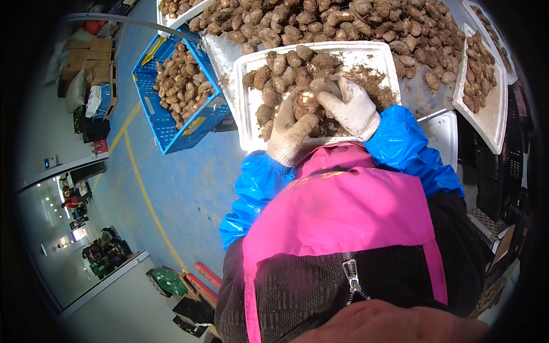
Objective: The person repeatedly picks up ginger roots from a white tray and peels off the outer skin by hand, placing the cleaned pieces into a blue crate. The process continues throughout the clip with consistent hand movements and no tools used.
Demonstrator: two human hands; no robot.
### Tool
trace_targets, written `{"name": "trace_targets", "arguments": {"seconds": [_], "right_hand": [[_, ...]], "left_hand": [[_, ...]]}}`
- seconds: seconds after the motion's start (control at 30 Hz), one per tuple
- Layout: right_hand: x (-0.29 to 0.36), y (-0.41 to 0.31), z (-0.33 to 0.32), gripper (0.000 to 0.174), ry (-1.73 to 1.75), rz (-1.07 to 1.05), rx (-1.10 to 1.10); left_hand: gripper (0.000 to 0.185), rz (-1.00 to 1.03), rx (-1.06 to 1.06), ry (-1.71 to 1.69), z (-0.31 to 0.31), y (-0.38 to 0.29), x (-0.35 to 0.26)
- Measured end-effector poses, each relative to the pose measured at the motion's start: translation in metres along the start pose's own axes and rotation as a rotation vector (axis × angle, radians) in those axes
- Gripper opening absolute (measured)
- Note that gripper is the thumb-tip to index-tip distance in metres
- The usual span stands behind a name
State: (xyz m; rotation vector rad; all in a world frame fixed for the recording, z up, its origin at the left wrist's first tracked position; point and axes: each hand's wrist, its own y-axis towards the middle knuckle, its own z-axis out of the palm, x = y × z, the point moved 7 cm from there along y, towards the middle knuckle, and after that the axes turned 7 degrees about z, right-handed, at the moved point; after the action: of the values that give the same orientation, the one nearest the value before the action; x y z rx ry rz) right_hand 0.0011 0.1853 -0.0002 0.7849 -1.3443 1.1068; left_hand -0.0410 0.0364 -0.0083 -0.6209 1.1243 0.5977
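Both hands wear soiled white knit gloves and work over a white foam tray (317, 46) right in front of my body. In my left hand (289, 128) is a round, hairy taro corm (305, 105) with pale broken patches on top. My right hand (349, 105) is bent over the right side of that corm, its fingertips close to it; whether it grips a separate piece is hidden by the fingers. Brown taro corms (281, 77) fill the tray's left and middle. Loose roots and soil (373, 83) cover its right side.
A large heap of taro (343, 21) lies on the metal table (418, 98) beyond the tray. At the left stands a blue plastic crate (161, 139) holding taro. Foam trays (489, 120) with more taro are at the right. Red pallet-jack forks (208, 274) rest on the blue floor (184, 188).
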Motion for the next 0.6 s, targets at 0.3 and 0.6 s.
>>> {"name": "trace_targets", "arguments": {"seconds": [0.3,0.6], "right_hand": [[-0.01,-0.023,0.025,0.028,-0.068,0.315,0.483],[0.013,-0.002,0.009,0.03,-0.227,-0.209,0.057]], "left_hand": [[0.049,0.146,-0.089,-0.465,-0.013,0.007,0.007],[0.061,0.045,-0.051,-0.222,-0.006,0.001,0.01]]}}
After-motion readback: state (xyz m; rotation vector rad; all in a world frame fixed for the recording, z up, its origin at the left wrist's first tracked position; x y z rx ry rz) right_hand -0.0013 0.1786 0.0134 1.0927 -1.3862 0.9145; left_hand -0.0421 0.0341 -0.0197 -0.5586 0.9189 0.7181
